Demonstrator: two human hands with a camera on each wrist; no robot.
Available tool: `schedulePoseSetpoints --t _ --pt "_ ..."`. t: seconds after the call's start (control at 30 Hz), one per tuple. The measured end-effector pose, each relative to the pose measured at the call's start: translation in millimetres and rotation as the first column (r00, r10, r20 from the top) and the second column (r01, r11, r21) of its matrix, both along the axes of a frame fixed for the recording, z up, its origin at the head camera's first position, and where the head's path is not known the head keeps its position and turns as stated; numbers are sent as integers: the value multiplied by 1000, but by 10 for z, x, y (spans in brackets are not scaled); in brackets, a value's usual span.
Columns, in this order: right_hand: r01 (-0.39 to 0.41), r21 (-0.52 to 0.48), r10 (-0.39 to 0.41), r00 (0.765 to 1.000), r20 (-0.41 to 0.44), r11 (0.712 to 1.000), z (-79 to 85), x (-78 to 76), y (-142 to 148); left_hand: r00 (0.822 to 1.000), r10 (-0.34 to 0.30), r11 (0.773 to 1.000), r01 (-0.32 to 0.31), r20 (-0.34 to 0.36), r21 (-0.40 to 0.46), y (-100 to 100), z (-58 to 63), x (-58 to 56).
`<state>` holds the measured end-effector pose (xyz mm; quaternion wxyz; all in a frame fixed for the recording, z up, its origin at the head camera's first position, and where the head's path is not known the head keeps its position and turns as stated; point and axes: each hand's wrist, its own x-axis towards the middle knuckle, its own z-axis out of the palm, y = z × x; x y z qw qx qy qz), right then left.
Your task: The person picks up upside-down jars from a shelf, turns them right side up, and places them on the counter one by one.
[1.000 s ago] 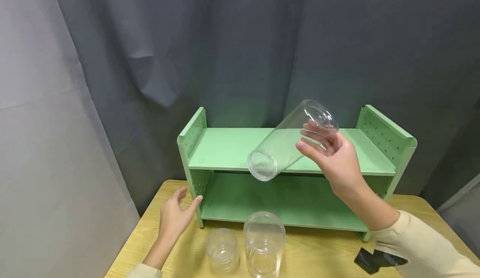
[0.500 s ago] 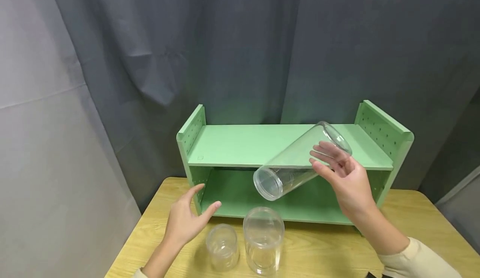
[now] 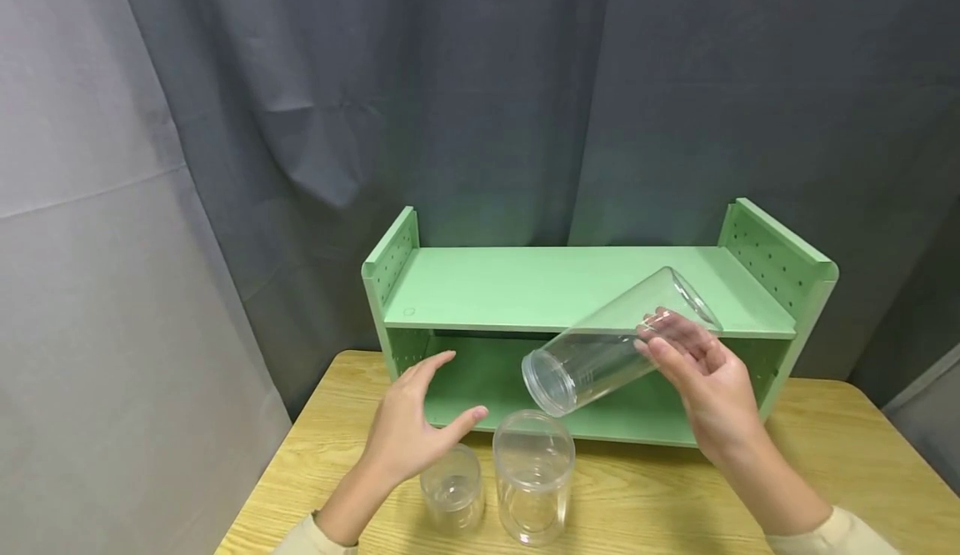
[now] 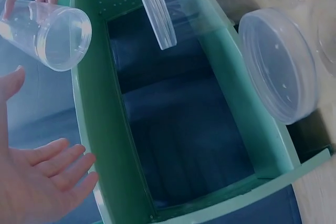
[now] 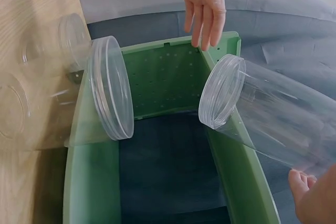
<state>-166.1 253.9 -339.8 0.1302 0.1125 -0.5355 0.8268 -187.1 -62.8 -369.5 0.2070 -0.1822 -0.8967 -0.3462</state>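
Note:
My right hand (image 3: 708, 376) grips a tall clear plastic jar (image 3: 611, 347) near its base, fingers seen through the wall. The jar is tilted, its ridged end (image 5: 223, 93) pointing down and left, in front of the green shelf. In the air to its left, my left hand (image 3: 412, 422) is spread with thumb and fingers apart, holding nothing. Below it stands a short clear jar (image 3: 453, 497), partly overlapped by the thumb in the head view. Beside that, a larger clear jar (image 3: 532, 488) stands upright, under the held jar's lower end.
A green two-tier shelf (image 3: 525, 288) with perforated side panels stands at the back of the wooden table (image 3: 645, 505). Dark grey cloth (image 3: 465, 80) hangs behind it, and lighter grey cloth (image 3: 90, 288) is at the left.
My right hand has lowered the jar and brought it slightly right, tipping it closer to level. My left hand has moved right and up, from beside the shelf to above the short jar.

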Motion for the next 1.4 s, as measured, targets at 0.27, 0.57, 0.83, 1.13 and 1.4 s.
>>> schedulePoseSetpoints --t 0.27,0.57,0.83,1.13,1.4 --pt "-54 -104 55 998 11 993 -107 -11 27 998 -59 997 59 -10 -43 90 33 6" --pt "-119 -199 127 991 31 973 -233 -36 25 989 -148 987 148 5 -65 237 73 17" --pt "-132 -147 143 987 67 980 -310 -13 -55 977 -206 972 211 61 -99 393 100 33" --pt "-137 -159 157 980 122 978 -372 0 -143 954 -237 965 253 183 -72 539 101 62" --pt "-139 -141 157 979 127 980 -354 5 -143 955 -263 956 277 138 -94 639 58 30"
